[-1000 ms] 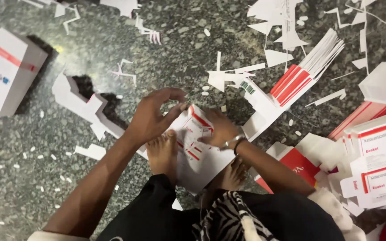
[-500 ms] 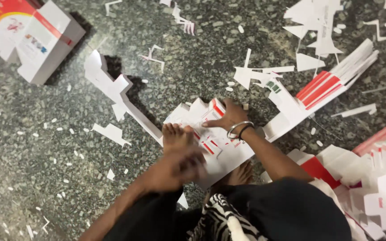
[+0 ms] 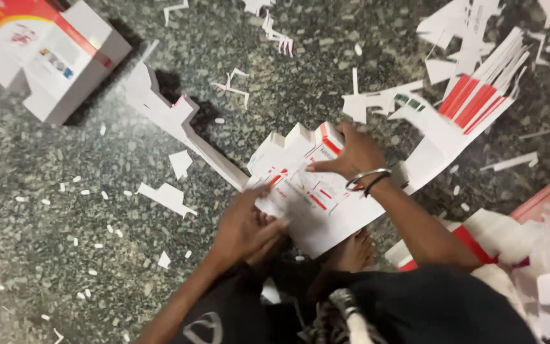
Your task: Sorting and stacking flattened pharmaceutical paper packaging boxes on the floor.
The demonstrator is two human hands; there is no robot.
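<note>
On the floor, at the knees: a flat die-cut carton sheet (image 3: 316, 191), white with red marks, lies on the speckled stone floor (image 3: 65, 242).
Right hand (image 3: 351, 153): fingers spread, palm pressed flat on the far upper part of the sheet; bangles at the wrist.
Left hand (image 3: 246, 223): fingers curled together at the near left edge of the sheet; whether it pinches the edge, I cannot tell.
Long axis: the sheet runs from far left to near right, between both hands.
Nearer hand: the left one, close to the body.
Further out: a stack of flat cartons (image 3: 479, 102) beyond the right hand; a folded box (image 3: 52, 57) far to the left; paper scraps (image 3: 167, 197) scattered around.
</note>
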